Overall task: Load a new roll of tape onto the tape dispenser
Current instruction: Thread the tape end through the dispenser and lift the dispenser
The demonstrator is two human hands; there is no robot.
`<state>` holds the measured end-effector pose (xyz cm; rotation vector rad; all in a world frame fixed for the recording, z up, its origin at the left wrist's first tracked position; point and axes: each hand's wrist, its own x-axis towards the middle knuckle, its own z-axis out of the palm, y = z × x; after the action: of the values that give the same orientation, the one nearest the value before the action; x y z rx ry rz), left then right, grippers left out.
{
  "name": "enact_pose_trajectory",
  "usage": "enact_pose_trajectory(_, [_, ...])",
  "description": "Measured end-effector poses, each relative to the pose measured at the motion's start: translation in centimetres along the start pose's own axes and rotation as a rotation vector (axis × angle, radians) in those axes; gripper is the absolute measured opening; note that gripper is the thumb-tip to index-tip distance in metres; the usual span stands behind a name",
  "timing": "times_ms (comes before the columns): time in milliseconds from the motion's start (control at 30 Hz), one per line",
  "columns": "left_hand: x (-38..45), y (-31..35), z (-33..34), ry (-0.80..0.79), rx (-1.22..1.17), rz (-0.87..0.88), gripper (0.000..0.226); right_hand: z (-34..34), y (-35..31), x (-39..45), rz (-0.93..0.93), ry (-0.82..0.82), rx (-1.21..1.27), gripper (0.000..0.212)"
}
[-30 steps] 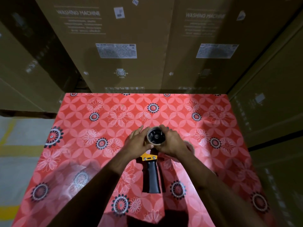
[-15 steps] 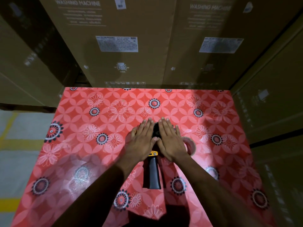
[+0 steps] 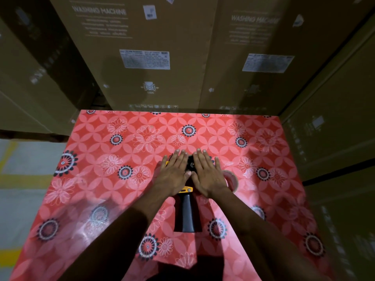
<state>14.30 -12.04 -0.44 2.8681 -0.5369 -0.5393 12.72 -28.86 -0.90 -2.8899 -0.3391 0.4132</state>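
Observation:
A tape dispenser with a black handle (image 3: 187, 214) and yellow frame lies flat on the red flowered table (image 3: 113, 179), its handle pointing toward me. My left hand (image 3: 174, 172) and my right hand (image 3: 206, 173) lie side by side on its head with fingers straight, pressing down. Between the hands a black hub (image 3: 190, 164) shows; the roll on it is hidden under my palms. Another tape roll (image 3: 230, 179) lies on the table just right of my right hand, partly hidden by it.
Tall cardboard boxes marked "WASHING MACHINE" (image 3: 146, 57) stand along the table's far edge, with more boxes on the right (image 3: 332, 138). At left the table ends over a grey floor with yellow lines (image 3: 24, 179).
A second ago both hands were curled round the tape roll on the dispenser's hub. They have since flattened on top of it, fingers straight, and stay pressing there.

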Motion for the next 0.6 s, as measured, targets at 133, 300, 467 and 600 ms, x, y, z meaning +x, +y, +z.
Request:
enact_pose_trajectory(133, [-2.6, -2.2, 0.2, 0.138, -0.349, -0.041, 0.069, -0.1, -1.5, -2.5, -0.005, 0.129, 0.102, 0.072])
enact_pose_trajectory(300, [-7.9, -4.5, 2.6, 0.168, -0.383, -0.08, 0.063, 1.1, -5.6, -7.2, -0.001, 0.325, 0.092, 0.06])
enact_pose_trajectory(467, [-9.5, -5.4, 3.2, 0.096, -0.316, 0.004, 0.069, 3.6, -8.2, -8.9, 0.015, 0.116, 0.103, 0.08])
enact_pose_trajectory(600, [-9.8, -5.5, 2.6, 0.072, -0.342, 0.024, 0.049, 4.4, -8.5, -9.0, 0.044, -0.004, 0.138, 0.087])
